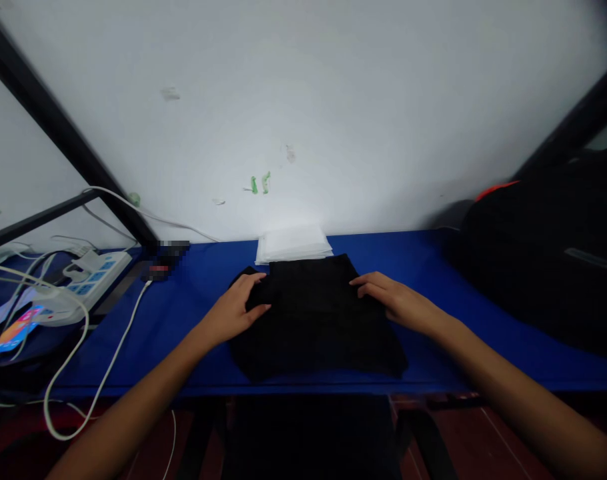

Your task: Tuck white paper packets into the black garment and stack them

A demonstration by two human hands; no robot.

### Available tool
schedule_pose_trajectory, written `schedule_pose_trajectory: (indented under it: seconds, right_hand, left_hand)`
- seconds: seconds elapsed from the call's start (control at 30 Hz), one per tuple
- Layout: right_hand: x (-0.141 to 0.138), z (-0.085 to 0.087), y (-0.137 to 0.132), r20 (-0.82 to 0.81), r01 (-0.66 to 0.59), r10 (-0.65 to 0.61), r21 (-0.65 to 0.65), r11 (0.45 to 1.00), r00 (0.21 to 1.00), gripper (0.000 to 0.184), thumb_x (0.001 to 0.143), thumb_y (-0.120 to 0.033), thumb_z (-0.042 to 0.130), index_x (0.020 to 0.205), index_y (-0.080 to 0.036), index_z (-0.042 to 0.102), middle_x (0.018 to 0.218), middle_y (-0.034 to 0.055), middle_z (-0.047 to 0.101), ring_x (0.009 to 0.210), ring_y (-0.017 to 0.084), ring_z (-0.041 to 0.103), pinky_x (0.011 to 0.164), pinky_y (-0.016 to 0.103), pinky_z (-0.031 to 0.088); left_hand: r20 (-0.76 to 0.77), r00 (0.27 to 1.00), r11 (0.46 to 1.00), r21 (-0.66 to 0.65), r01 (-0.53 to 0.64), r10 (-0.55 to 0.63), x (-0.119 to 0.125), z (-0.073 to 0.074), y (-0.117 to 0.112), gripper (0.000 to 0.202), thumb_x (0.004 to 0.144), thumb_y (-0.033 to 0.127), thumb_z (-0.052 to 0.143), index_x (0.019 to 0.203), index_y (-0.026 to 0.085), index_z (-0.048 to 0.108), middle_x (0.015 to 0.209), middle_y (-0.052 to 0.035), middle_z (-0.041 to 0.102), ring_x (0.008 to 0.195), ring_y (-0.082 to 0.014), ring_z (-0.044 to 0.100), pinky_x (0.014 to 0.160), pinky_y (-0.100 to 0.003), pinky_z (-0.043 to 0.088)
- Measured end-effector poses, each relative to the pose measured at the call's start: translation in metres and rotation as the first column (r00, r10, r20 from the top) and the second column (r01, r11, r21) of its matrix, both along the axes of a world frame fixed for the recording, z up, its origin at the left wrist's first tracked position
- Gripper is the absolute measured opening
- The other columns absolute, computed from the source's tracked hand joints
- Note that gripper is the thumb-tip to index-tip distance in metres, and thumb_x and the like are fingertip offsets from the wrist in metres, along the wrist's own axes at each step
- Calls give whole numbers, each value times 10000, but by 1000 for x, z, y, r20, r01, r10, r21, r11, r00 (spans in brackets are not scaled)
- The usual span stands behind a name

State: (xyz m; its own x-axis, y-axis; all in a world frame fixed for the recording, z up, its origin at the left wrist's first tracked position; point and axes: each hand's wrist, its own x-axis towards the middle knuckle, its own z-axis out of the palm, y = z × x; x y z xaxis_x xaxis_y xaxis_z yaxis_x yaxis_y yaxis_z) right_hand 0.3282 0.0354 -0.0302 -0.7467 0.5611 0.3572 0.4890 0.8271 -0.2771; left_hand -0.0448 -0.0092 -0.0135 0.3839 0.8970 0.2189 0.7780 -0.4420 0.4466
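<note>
A piece of black cloth (323, 313), apparently a garment, lies spread on the blue tabletop in front of me. Its exact kind is hard to make out in the dark fabric. My left hand (238, 307) rests on its left side, thumb and fingers apart, with a raised fold of cloth between them. At the upper right edge, my right hand (383, 293) touches the fabric with its fingers stretched inward; its thumb is hidden. Just behind the cloth, a stack of thin white sheets or bags (293, 243) lies against the wall.
A large black bag-like object (543, 267) with a red edge fills the right side. On the left are a white power strip (101, 280), tangled white cables (128, 327) and a lit phone (18, 330). The blue table (193, 347) meets a marked white wall (383, 120).
</note>
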Motion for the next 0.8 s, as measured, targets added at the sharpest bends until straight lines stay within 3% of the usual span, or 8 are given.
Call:
schedule_pose_trajectory:
  seconds: [0.2,0.3,0.4,0.53,0.6,0.7,0.8]
  right_hand:
    - [10,-2,5,1,13,-13,7,1000,1000,489,715,68,404,1069,-202,606,1246,121,589,1157,237,569,914,433,524]
    - [13,1,8,-10,-35,35,7,999,999,462,786,33,404,1114,-208,621,1220,111,620,1155,229,577,932,440,523]
    - [11,7,5,-32,-49,49,-6,999,998,369,886,-66,416,1166,-208,610,1189,107,638,1145,221,585,945,444,522]
    - [5,12,-3,28,10,-8,-63,998,1000,306,923,-269,530,1212,-200,604,1202,121,633,1142,249,585,969,481,502]
    - [5,11,-5,64,23,-17,-87,996,998,336,902,-318,572,1216,-202,606,1225,126,622,1160,263,573,982,495,491]
    - [6,8,-6,82,15,-6,-107,994,997,368,873,-261,581,1236,-199,587,1255,128,600,1193,262,551,1003,488,476]
    - [7,7,-2,85,9,0,-108,994,996,415,813,-118,538,1220,-185,583,1248,125,595,1192,245,550,1008,453,472]
  left_hand:
    - [19,991,980,144,-137,136,-31,7,3,723,802,244,558,1451,214,240,1314,-129,460,1205,-286,509,1043,-482,422]
    - [-76,992,977,196,-86,103,-33,14,9,594,828,266,541,1394,239,362,1315,-110,483,1202,-288,508,1034,-476,423]
    - [-148,987,993,110,-41,57,-32,17,25,393,867,314,519,1252,235,513,1223,-94,572,1120,-281,567,979,-455,462]
    - [-260,961,981,191,-41,91,-24,21,41,436,828,263,563,1257,198,526,1260,-137,545,1181,-324,517,998,-491,425]
    - [-329,943,970,208,124,-50,-17,25,41,482,798,237,598,1275,218,525,1334,-132,501,1261,-328,448,1049,-504,371]
    - [-345,878,920,87,381,-331,-5,28,37,450,791,227,627,1236,263,565,1375,-91,492,1280,-290,442,1081,-479,337]
    - [-272,846,879,4,477,-458,4,26,38,299,798,201,612,1090,254,641,1304,-70,563,1213,-254,510,1046,-430,377]
